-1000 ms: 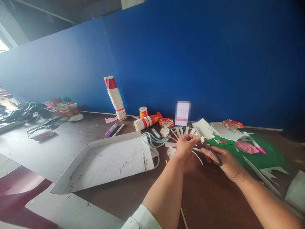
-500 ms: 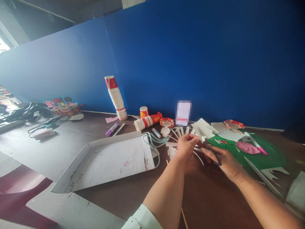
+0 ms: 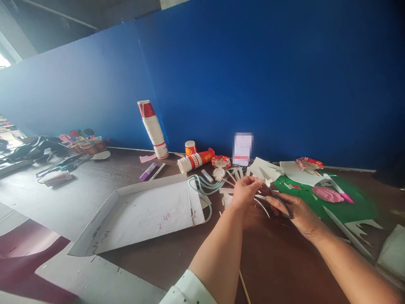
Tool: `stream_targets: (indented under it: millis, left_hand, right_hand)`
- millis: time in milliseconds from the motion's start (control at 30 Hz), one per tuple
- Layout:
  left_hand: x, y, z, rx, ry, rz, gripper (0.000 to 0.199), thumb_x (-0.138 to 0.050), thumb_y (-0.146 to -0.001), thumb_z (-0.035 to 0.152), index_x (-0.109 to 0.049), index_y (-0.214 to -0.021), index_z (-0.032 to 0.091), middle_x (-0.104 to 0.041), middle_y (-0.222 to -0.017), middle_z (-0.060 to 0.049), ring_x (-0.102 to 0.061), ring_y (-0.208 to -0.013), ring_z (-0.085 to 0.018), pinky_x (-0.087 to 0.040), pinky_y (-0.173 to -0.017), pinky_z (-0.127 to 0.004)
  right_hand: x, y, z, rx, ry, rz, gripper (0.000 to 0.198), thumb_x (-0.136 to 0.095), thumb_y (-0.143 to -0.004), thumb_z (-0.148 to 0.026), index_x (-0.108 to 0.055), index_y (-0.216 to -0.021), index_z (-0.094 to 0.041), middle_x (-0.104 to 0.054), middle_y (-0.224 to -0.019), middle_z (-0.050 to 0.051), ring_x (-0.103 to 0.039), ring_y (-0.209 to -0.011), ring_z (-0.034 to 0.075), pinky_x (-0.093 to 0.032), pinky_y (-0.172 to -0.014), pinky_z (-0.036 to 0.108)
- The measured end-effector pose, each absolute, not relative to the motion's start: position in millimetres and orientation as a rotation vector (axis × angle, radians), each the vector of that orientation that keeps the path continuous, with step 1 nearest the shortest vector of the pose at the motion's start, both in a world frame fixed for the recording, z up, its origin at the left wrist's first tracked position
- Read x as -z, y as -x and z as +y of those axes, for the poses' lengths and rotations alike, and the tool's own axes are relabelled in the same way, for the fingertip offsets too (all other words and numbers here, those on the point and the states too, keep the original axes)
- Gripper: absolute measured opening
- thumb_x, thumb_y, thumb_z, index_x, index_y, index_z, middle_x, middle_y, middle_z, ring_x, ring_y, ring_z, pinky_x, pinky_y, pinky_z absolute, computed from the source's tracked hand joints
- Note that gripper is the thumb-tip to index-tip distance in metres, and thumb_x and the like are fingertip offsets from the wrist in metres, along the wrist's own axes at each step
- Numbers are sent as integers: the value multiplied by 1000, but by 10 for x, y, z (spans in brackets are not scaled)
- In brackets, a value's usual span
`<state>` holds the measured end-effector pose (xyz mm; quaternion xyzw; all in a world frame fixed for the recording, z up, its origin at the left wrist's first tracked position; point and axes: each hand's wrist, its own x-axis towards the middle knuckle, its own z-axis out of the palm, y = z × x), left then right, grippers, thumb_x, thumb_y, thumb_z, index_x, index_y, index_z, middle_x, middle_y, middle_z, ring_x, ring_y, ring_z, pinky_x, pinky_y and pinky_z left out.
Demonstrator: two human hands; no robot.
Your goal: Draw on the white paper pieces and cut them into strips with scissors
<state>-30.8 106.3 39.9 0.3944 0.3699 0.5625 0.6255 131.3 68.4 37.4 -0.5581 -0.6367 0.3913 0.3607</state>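
Note:
My left hand (image 3: 248, 190) is closed in a pinch, with a small piece of white paper (image 3: 268, 182) at its fingertips. In my right hand (image 3: 295, 211) is a pair of scissors (image 3: 286, 207) with dark handles; its fingers go round the loops. The blades point up and away, close to my left fingertips and the paper, and look parted. White paper strips (image 3: 262, 207) lie around and under both hands. Just left of them rests a paper cutout figure with a red-and-white frilled head (image 3: 220, 164). How the blades meet the paper is hard to make out.
A shallow white cardboard box lid (image 3: 148, 211) lies at left. Behind it are a tall stack of paper cups (image 3: 155, 133), a toppled cup stack (image 3: 199, 159) and a purple glue stick (image 3: 147, 172). At right, a green sheet (image 3: 357, 202) carries a pink marker (image 3: 340, 190) and paper scraps.
My left hand has shifted slightly left. A scissor blade now shows beyond my fingertips, and the blades look wider apart. My right hand has barely moved.

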Motion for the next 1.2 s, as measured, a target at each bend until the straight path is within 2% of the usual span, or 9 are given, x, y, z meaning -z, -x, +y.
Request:
stream_targets:
  millis: [167,300,400,533,600,800,933,1100,1200]
  left_hand:
    - [-441,316,1032,-1270,-872,848,32,-86,-70,35,-60,-69,17,-65,-63,0,-58,-57,-10,-44,-62,-23]
    - [-422,320,1027,-1243,-895,884,26,-81,-74,35,-62,-72,18,-67,-63,-1,-59,-58,-12,-43,-58,-23]
    - [-419,315,1031,-1240,-907,910,26,-81,-74,37,-62,-72,18,-68,-64,-2,-58,-58,-12,-42,-55,-22]
    - [-434,308,1037,-1262,-916,880,29,-81,-72,39,-61,-68,18,-67,-63,-2,-60,-59,-13,-44,-57,-23]
    - [-430,310,1041,-1276,-920,855,28,-81,-72,37,-61,-66,18,-66,-62,-2,-60,-60,-12,-45,-59,-23]
    - [-361,317,1064,-1254,-920,870,29,-83,-72,38,-63,-71,17,-68,-66,-2,-58,-59,-11,-44,-58,-23]
    - [-349,310,1071,-1265,-906,839,29,-82,-72,37,-62,-69,17,-68,-67,-3,-60,-62,-12,-46,-61,-24]
    - [-348,310,1075,-1254,-898,858,28,-82,-71,37,-63,-69,16,-67,-68,-4,-56,-61,-11,-42,-59,-24]
    - [-311,312,1097,-1261,-905,843,31,-84,-69,39,-64,-69,15,-66,-69,-3,-50,-59,-8,-39,-60,-24]
  right_hand:
    - [-334,-1308,674,-1208,1376,-1476,48,-74,-76,-67,-67,-62,-22,-56,-62,1,-50,-63,17,-41,-50,27]
    - [-337,-1292,674,-1322,1333,-1361,55,-79,-70,-68,-57,-53,-20,-54,-64,0,-48,-62,15,-39,-47,24]
    - [-365,-1278,665,-1310,1313,-1358,50,-81,-68,-68,-66,-60,-20,-52,-62,0,-48,-63,15,-40,-49,24]
    - [-364,-1295,664,-1305,1308,-1376,51,-82,-68,-65,-79,-96,-23,-52,-62,-2,-48,-62,15,-42,-50,25]
    - [-352,-1317,673,-1316,1315,-1381,54,-80,-70,-67,-79,-102,-24,-53,-63,-2,-49,-63,16,-43,-51,26]
    - [-326,-1381,716,-1174,1368,-1556,43,-78,-73,-66,-79,-84,-24,-58,-62,0,-54,-65,18,-45,-54,27]
    - [-324,-1374,720,-1161,1382,-1544,43,-76,-74,-68,-79,-82,-26,-57,-61,0,-54,-63,18,-45,-51,28]
    - [-329,-1367,712,-1104,1376,-1614,47,-72,-79,-67,-69,-61,-23,-57,-60,1,-53,-65,17,-44,-56,28]
    - [-325,-1369,712,-1075,1411,-1629,46,-72,-80,-66,-70,-64,-24,-59,-60,0,-54,-65,17,-43,-57,28]
